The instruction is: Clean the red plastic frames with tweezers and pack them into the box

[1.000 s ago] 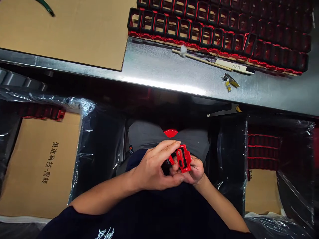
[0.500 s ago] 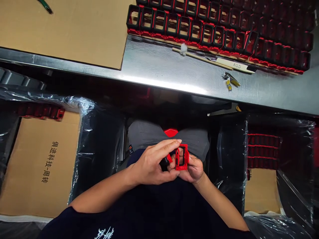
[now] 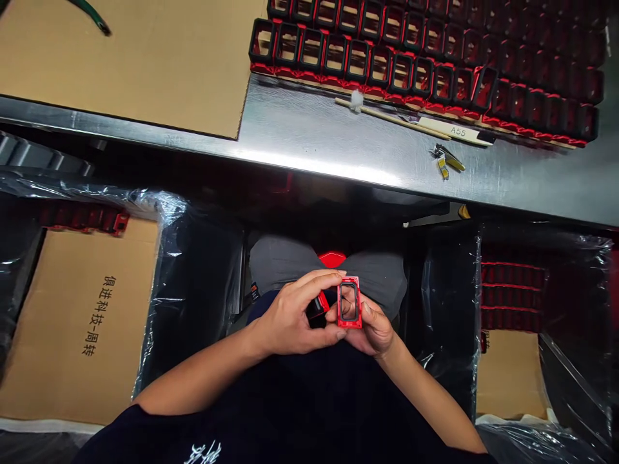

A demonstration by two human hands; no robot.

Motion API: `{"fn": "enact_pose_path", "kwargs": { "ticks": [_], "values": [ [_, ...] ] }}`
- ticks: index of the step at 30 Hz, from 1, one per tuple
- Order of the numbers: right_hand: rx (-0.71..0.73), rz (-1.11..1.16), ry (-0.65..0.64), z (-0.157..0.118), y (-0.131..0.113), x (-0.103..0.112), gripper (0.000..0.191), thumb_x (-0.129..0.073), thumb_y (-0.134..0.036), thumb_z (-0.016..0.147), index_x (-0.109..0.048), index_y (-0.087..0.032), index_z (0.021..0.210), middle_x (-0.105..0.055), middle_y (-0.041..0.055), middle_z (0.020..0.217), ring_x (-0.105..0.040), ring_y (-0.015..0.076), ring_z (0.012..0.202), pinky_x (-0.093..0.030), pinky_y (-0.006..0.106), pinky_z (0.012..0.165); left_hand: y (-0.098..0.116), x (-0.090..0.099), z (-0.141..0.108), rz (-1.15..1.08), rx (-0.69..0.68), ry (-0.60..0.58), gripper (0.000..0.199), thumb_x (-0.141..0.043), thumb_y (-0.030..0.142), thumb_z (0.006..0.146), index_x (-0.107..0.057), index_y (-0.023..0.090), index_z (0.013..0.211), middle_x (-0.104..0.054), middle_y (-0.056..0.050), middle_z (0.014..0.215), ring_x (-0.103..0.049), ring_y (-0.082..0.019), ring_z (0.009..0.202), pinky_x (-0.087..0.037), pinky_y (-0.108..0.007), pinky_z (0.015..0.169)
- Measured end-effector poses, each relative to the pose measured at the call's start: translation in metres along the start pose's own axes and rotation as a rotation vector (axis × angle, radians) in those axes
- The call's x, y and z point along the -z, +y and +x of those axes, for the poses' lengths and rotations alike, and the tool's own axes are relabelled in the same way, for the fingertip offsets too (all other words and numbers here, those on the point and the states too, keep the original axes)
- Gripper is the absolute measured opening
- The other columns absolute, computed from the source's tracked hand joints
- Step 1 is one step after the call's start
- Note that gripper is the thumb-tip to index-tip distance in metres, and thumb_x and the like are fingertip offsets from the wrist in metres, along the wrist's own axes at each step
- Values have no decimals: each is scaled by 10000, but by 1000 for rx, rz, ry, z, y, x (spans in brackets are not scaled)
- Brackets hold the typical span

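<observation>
A red and black rectangular frame (image 3: 358,303) is held over my lap, its opening facing the camera. My left hand (image 3: 294,314) grips it at the top and bottom corners with thumb and forefinger. On the frame's other side, my right hand (image 3: 372,325) pinches its right edge, with some fingers behind it. A second red and black piece (image 3: 319,304) sits within my left palm, partly hidden by the fingers.
Rows of red and black frames (image 3: 335,55) stand on the metal table (image 3: 300,129), near a stick (image 3: 401,122), a marker labelled A55 (image 3: 454,131) and clippers (image 3: 449,158). Plastic-lined boxes with cardboard (image 3: 72,309) and more frames flank my legs.
The held frame has turned so its opening faces the camera more squarely and has shifted slightly left. The second piece has also moved a little left and up in my left hand.
</observation>
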State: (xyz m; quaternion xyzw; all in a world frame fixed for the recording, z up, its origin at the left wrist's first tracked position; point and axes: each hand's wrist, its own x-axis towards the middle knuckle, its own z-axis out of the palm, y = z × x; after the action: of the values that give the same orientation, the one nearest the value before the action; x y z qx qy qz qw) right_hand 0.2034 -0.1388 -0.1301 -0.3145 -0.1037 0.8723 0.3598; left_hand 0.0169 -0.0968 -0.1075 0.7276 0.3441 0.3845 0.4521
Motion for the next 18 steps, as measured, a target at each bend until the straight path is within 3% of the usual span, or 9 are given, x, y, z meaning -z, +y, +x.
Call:
{"fn": "enact_pose_path", "kwargs": {
  "ticks": [5,10,13,18],
  "values": [
    [-13,-22,23,0,-1,-1,628,-812,-633,716,-602,-231,1150,-757,50,807,-645,169,617,-509,317,703,1,1,-1,11,13,18,671,-810,420,811,-550,204,1390,-694,-162,1302,-699,-299,1178,-605,-468,1000],
    [-23,2,7,0,1,4,587,-818,-618,687,-640,-210,1071,-741,50,739,-636,186,589,-519,367,694,7,-1,0,164,-100,79,659,-796,375,803,-553,147,1371,-704,-196,1258,-718,-299,1144,-646,-414,926],
    [15,14,-23,0,1,4,538,-819,-606,706,-652,-208,1028,-734,50,748,-644,191,610,-521,354,673,9,0,3,198,-130,85,623,-795,309,774,-571,134,1329,-719,-192,1230,-733,-291,1119,-656,-381,901],
    [120,-82,11,-1,-4,-7,550,-807,-598,771,-654,-225,1146,-721,33,800,-676,175,705,-503,276,690,1,1,2,168,-109,91,615,-815,313,767,-565,147,1304,-725,-196,1238,-736,-291,1128,-644,-389,927]
  ]
}}
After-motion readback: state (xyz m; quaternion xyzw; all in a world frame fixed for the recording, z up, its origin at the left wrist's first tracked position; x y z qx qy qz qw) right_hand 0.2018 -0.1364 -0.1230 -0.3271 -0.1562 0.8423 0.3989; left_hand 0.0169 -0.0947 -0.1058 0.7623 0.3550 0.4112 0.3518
